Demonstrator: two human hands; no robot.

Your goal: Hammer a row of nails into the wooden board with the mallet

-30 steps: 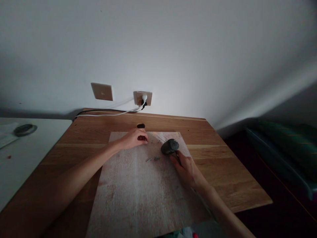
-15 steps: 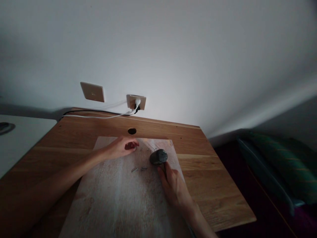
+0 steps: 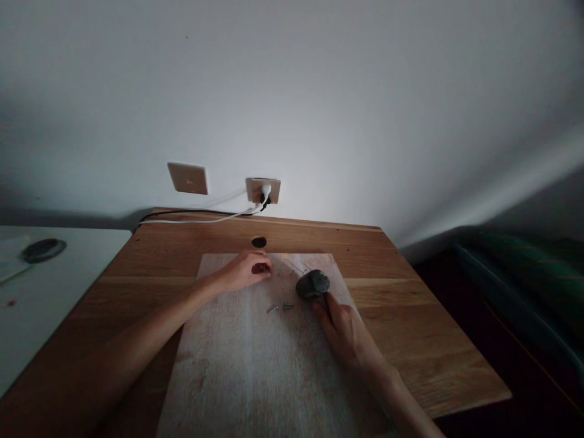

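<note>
A pale wooden board (image 3: 255,359) lies on a brown wooden desk (image 3: 410,316). My left hand (image 3: 246,271) rests near the board's far edge with its fingers curled and pinched together; what they hold is too small to make out. My right hand (image 3: 344,331) grips the handle of a hammer, whose dark rounded head (image 3: 312,283) rests on the board. Two small screws or nails (image 3: 280,308) lie loose on the board between my hands.
A cable hole (image 3: 258,242) is cut in the desk behind the board. On the wall sit a switch plate (image 3: 187,177) and a socket (image 3: 263,190) with plugged cables running left. A white table (image 3: 50,274) with a dark round object (image 3: 44,250) adjoins on the left.
Only the camera has swung, left and then back. Both hands, the hammer and the loose screws stay where they were on the board.
</note>
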